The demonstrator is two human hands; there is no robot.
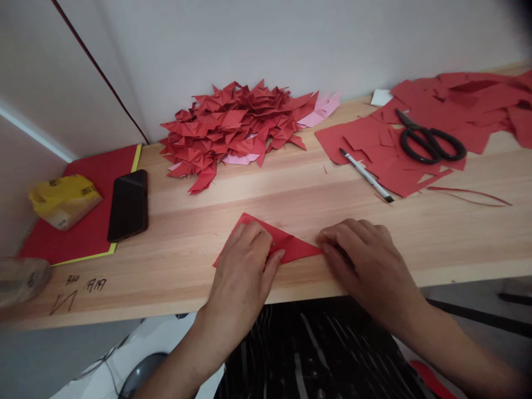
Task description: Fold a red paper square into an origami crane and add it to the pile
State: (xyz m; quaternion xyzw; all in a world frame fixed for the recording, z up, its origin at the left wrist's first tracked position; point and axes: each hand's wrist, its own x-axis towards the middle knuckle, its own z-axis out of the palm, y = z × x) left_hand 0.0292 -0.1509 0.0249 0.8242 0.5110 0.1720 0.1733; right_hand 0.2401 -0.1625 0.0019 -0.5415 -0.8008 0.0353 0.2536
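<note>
A red paper folded into a triangle lies on the wooden table in front of me. My left hand rests on its left part with the fingers curled and the thumb on the paper. The fingers cover much of that side. At the triangle's right tip, my right hand pinches the point between thumb and fingers. Behind my hands, against the wall, sits a heap of folded red paper pieces with a few pink ones among them.
Black-handled scissors and a white marker lie on red paper scraps at the right. A black phone and a yellow packet rest on a red folder at the left. The table's front edge runs below my wrists.
</note>
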